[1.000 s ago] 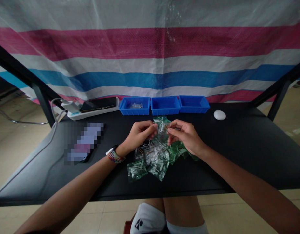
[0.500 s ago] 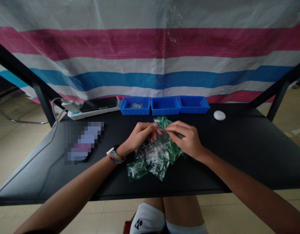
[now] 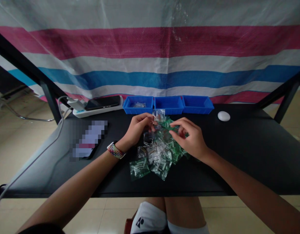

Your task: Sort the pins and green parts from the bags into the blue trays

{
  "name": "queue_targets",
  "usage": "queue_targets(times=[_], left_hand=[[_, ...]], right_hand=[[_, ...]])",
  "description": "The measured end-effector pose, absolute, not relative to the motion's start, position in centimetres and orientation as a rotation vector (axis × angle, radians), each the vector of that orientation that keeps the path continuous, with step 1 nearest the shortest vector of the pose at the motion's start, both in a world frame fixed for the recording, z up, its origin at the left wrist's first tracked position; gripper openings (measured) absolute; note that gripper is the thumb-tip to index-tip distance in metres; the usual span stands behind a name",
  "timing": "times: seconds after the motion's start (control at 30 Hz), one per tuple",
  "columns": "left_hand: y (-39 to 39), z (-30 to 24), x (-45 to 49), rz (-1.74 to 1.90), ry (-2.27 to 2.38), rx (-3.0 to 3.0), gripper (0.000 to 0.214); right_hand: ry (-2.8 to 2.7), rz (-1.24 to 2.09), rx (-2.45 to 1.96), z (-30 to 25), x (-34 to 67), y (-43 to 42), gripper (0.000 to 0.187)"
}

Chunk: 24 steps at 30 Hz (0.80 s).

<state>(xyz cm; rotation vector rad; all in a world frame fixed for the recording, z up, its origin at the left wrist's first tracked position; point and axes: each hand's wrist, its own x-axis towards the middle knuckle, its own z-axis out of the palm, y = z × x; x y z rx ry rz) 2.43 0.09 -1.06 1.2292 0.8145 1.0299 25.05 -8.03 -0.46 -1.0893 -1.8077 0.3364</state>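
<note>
Clear packet (image 3: 158,114) of small parts, crinkly see-through plastic, sits just above frame centre, its lower edge pinched by left hand (image 3: 137,127). Right hand (image 3: 192,140) curls over the pile of packets (image 3: 156,156) at centre, green and clear mixed, too many to count; can't tell its grip. Three blue bins (image 3: 168,104) in a row behind, leftmost holding one clear bag (image 3: 139,105); one white oval (image 3: 223,116) upper right, one phone (image 3: 102,102) upper left.

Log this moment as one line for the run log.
left hand: pinches clear packet | right hand: over packet pile | blue bins: behind pile
</note>
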Motion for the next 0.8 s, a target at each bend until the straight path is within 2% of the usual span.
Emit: queue_targets(times=[0.3, 0.53, 0.67, 0.8], left_hand=[[1.7, -1.4, 1.6, 1.273, 0.987, 0.928, 0.022], [2.2, -0.6, 0.7, 1.265, 0.759, 0.822, 0.039], [2.0, -0.7, 0.6, 1.214, 0.746, 0.924, 0.032], [1.5, -1.1, 1.1, 1.169, 0.734, 1.211, 0.023]], right_hand=[[-2.128, 0.293, -1.107, -2.0, 24.8, -7.8, 0.019], [-2.194, 0.211, -1.094, -2.0, 24.8, -7.7, 0.018], [-2.215, 0.149, -1.048, -2.2, 24.9, -7.6, 0.013], [-2.178, 0.047, -1.036, -1.7, 24.8, -7.6, 0.017]])
